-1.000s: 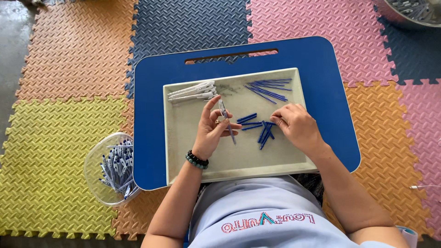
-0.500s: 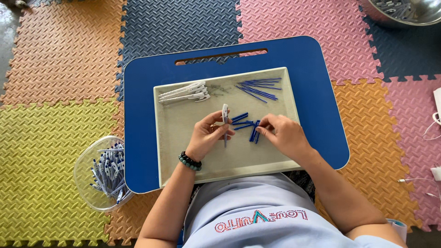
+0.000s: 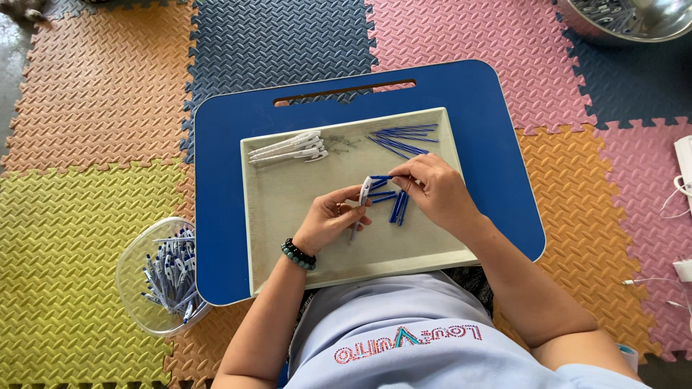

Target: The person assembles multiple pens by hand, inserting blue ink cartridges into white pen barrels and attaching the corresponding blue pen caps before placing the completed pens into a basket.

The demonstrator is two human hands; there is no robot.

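My left hand (image 3: 328, 222) grips a white pen barrel (image 3: 363, 194) over the beige tray (image 3: 425, 248). My right hand (image 3: 432, 189) pinches a small blue pen part (image 3: 382, 177) against the top of that barrel. A few loose blue parts (image 3: 398, 205) lie on the tray just under my right hand. White pen barrels (image 3: 288, 148) are piled at the tray's far left corner. Thin blue refills (image 3: 404, 138) lie at its far right. The tray rests on a blue lap desk (image 3: 231, 180).
A clear plastic bowl (image 3: 133, 277) with several assembled white and blue pens sits on the foam mat at my left. A metal bowl (image 3: 627, 20) stands at the far right. White cables (image 3: 674, 202) lie at the right edge.
The view has shifted, so the tray sits more to the right. My left hand has raised the white barrel upright and my right hand has brought a blue part to its tip.
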